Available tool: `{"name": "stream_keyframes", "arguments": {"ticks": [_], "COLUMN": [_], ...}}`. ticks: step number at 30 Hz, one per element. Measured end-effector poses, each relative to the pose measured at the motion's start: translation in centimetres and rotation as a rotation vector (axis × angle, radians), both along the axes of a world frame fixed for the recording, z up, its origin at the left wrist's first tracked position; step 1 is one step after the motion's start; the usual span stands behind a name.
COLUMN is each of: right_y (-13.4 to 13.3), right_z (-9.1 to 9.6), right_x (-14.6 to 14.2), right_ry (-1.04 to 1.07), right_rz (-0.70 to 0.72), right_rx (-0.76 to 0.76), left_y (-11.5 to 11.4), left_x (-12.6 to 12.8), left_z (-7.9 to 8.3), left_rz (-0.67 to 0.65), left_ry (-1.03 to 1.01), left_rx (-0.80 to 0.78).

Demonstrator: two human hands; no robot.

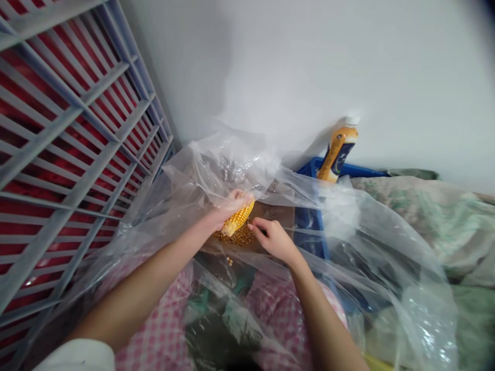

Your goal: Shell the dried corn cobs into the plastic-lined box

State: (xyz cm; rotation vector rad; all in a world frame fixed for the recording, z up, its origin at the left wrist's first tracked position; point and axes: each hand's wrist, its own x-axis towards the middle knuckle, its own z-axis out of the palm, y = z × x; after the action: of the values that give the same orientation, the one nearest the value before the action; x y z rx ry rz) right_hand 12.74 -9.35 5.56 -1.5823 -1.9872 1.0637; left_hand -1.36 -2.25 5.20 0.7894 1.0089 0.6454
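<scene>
My left hand (228, 210) is shut around a yellow corn cob (240, 217), which shows its rows of kernels past my fingers. My right hand (274, 239) is close to the cob's lower end, with its fingertips curled toward the kernels. Whether those fingers pinch anything is hidden. Under the cob lies a heap of loose corn kernels (234, 236), and a few stray kernels (229, 261) sit nearer to me. A clear plastic bag (216, 175) billows around both hands and the heap.
A grey metal grid (77, 134) with red behind it stands at the left, and a white wall (367, 67) rises ahead. A yellow bottle (337, 154) leans beside a blue crate (340, 170). Green patterned bedding (425, 221) lies at the right; pink gingham cloth (158, 330) lies below.
</scene>
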Motion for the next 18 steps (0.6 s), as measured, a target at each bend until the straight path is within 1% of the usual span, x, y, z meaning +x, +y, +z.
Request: {"name": "stream_keyframes", "arguments": {"ticks": [4,10,14,16,18], "right_y": [-0.3,-0.7,-0.7,-0.5,-0.1], "right_z": [-0.1,-0.5,-0.8,-0.8,-0.7], "right_x": [-0.1,-0.5,-0.6,-0.4,-0.1], "right_ry": [0.008,0.000,0.001,-0.011,-0.043], "right_rz": [0.005,-0.006,0.004,0.020,0.040], "right_rx": [-0.025,-0.027,-0.026,-0.015,0.007], "left_y": [-0.6,-1.0,-1.0,-0.9,-0.6], "left_x": [-0.1,-0.1,0.0,0.0,0.1], "left_z": [-0.1,-0.4,-1.1,-1.5,-1.4], "left_rz": [-0.037,0.009,0.008,0.016,0.043], "left_ry": [0.032,0.014,0.041,0.019,-0.017], "left_rx": [-0.004,0.024,-0.001,-0.013,-0.012]}}
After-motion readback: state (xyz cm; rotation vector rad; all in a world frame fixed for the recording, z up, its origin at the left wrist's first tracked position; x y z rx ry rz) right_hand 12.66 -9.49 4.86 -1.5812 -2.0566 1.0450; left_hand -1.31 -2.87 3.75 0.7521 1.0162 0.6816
